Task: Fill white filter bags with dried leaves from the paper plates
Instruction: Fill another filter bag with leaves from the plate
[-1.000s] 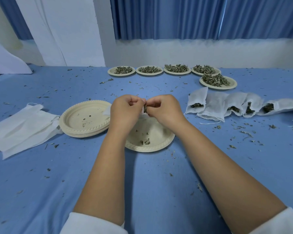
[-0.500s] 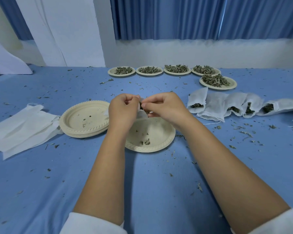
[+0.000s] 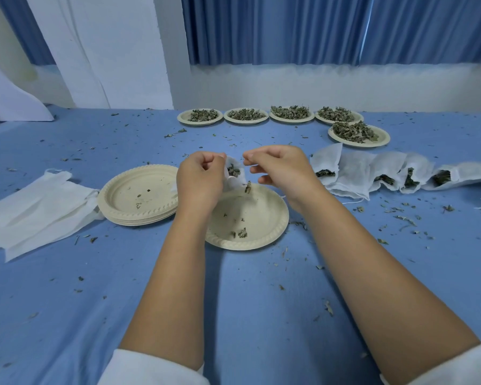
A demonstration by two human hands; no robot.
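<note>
Head view: left hand point(image 3: 199, 180) pinches the filter bag point(image 3: 235, 173) open, right hand point(image 3: 278, 169) loosely empty above the near plate point(image 3: 272, 218); scraps next.

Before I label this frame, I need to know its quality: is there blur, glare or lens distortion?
Head view: even, soft light, no glare; faint shadows under the forearms on the blue tablecloth. Wide-angle stretch enlarges the near forearms and bows the edges. The falling dried leaf fragment beside the right hand looks slightly smeared; the far beige paper plates of leaves stay reasonably sharp.
</note>
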